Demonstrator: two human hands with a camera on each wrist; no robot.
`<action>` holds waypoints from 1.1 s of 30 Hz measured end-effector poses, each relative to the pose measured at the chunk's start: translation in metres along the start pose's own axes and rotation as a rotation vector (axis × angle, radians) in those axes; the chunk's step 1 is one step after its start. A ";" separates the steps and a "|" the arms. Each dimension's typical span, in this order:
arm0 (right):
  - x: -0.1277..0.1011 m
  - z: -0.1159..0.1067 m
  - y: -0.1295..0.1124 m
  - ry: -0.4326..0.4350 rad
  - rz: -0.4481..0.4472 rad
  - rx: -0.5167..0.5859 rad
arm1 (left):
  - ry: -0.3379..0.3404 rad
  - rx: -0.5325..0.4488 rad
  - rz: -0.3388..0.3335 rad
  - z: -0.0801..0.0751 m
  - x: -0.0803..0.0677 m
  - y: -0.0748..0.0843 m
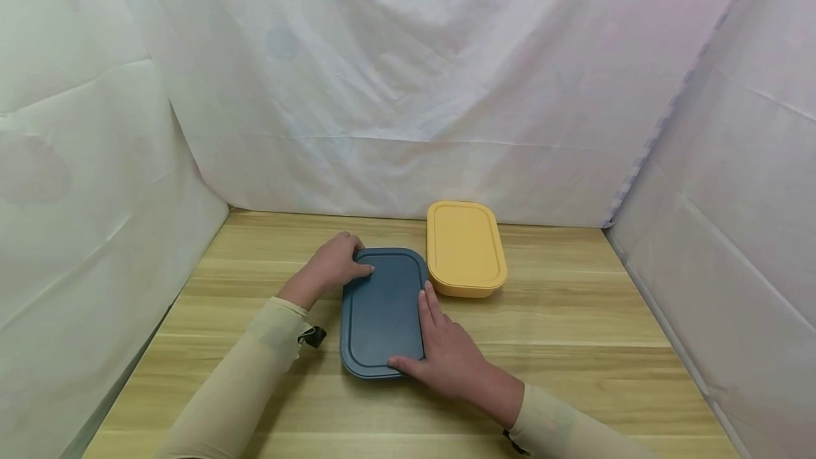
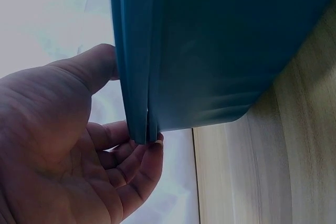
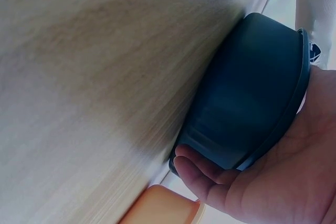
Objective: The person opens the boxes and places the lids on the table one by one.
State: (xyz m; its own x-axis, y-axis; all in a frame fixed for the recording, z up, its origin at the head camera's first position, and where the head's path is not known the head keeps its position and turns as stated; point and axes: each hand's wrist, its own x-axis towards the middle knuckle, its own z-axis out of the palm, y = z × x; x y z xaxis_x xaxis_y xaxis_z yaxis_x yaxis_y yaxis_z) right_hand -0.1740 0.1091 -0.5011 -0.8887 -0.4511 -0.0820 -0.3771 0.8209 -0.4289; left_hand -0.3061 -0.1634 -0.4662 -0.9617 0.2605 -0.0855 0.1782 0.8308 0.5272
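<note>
A dark blue rectangular food container [image 1: 382,314] with a rimmed lid lies lengthwise on the wooden table. My left hand [image 1: 328,268] grips its far left corner, thumb on top of the lid [image 2: 139,51] and curled fingers [image 2: 139,177] under the rim. A thin gap shows between lid and body near these fingertips in the left wrist view. Along the right side, my right hand [image 1: 449,360] holds the container, its thumb over the lid's near edge and its fingers [image 3: 202,171] against the side wall. The inside of the container is hidden by the lid.
A yellow lidded container [image 1: 465,246] of similar shape stands just beyond the blue one, to the right. White cloth [image 1: 408,91] hangs behind the wooden table [image 1: 574,346] and along both sides. Black straps [image 1: 312,336] show at the sleeves.
</note>
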 end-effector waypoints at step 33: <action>0.001 0.002 0.002 0.009 -0.008 -0.001 | 0.011 -0.014 0.011 -0.002 -0.002 0.002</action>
State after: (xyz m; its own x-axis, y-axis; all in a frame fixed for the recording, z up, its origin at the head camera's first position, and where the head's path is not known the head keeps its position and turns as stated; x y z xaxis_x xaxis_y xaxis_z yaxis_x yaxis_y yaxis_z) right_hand -0.1746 0.1096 -0.5038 -0.8880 -0.4544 -0.0710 -0.3841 0.8176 -0.4290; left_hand -0.3046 -0.1633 -0.4638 -0.9620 0.2637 -0.0702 0.1857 0.8210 0.5399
